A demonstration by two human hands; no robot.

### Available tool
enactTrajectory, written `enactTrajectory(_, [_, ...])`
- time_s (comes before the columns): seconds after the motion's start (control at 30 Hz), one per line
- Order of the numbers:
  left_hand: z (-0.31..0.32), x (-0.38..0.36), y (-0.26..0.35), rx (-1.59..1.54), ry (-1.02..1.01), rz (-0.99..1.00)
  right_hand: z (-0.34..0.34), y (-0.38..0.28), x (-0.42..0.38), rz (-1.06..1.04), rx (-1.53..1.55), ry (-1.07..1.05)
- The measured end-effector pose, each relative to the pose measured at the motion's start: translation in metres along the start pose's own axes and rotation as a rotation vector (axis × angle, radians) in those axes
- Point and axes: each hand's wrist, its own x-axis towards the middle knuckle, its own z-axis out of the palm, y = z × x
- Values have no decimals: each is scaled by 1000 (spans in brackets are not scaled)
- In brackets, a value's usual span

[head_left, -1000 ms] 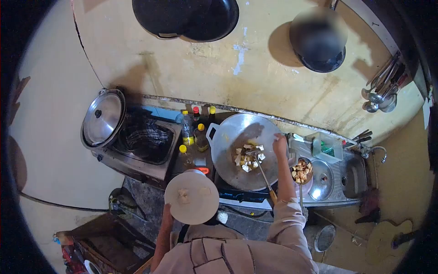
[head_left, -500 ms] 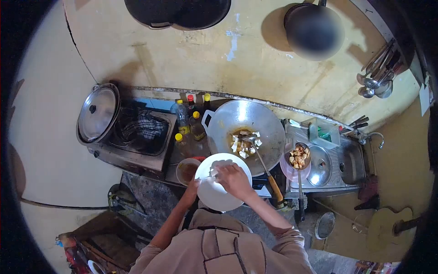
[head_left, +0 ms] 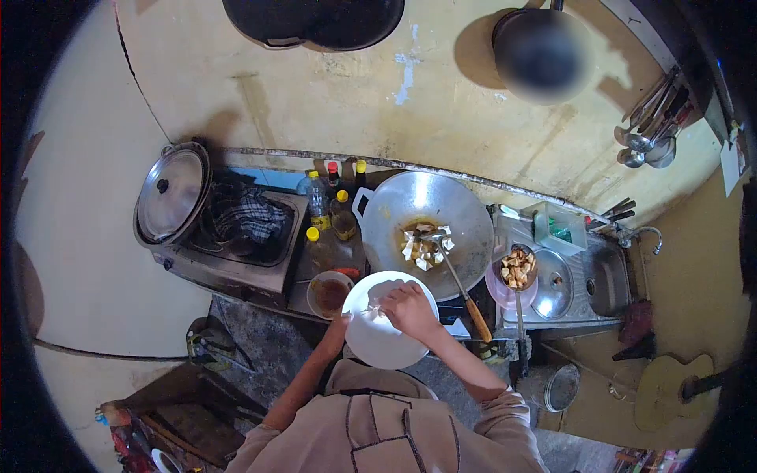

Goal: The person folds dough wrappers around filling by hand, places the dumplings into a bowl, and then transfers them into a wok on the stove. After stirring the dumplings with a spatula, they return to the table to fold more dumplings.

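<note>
My left hand (head_left: 341, 325) grips the left rim of a white plate (head_left: 394, 351), held in front of the wok. Over the plate's upper part is my right hand (head_left: 410, 310), its fingers bent together at the surface; whatever they pinch is too small to make out. Just beyond the plate stands a large metal wok (head_left: 465, 229) with white, tofu-like cubes (head_left: 423, 259) in brown liquid. A wooden-handled cooking spoon (head_left: 473, 311) rests in the wok, its handle over the near rim. A bowl of reddish-brown liquid (head_left: 330, 296) sits left of the plate.
Several bottles (head_left: 318, 206) stand left of the wok. On the right, a strainer of browned cubes (head_left: 518, 270) rests over a pink bowl (head_left: 498, 293), beside the sink (head_left: 605, 280). A lidded pot (head_left: 169, 193) and cloth (head_left: 248, 217) occupy the left stove.
The plate sits slightly lower and to the right in view. My right hand has shifted a little right, its fingers still bent over the plate. The wok's contents look unchanged.
</note>
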Motion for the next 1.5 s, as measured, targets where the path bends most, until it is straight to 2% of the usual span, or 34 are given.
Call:
enactTrajectory(0.13, [-6,0,-12,-26,-55,-43,-6,-2,1,116,149,85])
enactTrajectory(0.23, [-5,-6,-13,-129,-27,-24,-30,4,16,178,439,102])
enactTrajectory(0.33, [-9,-16,-11,-205,44,-124,-39,39,37,316,400,165])
enactTrajectory(0.4, [-19,-21,-17,-145,67,-192,-24,85,56,537,362,159])
enactTrajectory(0.47, [-31,-25,-22,-71,41,-173,-2,134,77,693,281,110])
enactTrajectory(0.57, [-31,-29,-16,-28,117,-127,38,194,99,656,41,79])
enactTrajectory(0.6, [-29,-29,-15,-28,161,-109,52,211,105,648,-16,-54])
enactTrajectory(0.73, [-34,-22,-26,-211,207,-110,84,216,121,600,-262,-239])
enactTrajectory(0.83, [-36,-19,-24,-243,233,-145,109,228,125,528,-415,-310])
enactTrajectory(0.87, [-37,-18,-26,-246,243,-145,115,231,125,557,-436,-276])
enactTrajectory(1.0, [-33,-19,-16,-192,281,-139,86,227,132,560,-331,-196])
enactTrajectory(1.03, [-30,-19,-13,-201,271,-142,76,225,136,564,-254,-60])
enactTrajectory(1.1, [-26,-17,-6,-220,247,-150,46,217,137,531,61,166])
enactTrajectory(1.2, [-30,-1,-17,-157,139,-196,-28,154,125,439,441,294])
enactTrajectory(1.3, [-14,12,-1,-300,99,-167,-66,90,89,277,580,296])
enactTrajectory(1.37, [-16,28,-13,-139,39,-97,-87,46,65,200,545,71])
enactTrajectory(1.43, [-11,38,-15,-48,-19,-31,-60,37,40,68,393,-66])
enactTrajectory(1.5, [-5,41,-13,-23,-60,22,-39,21,22,117,158,-199])
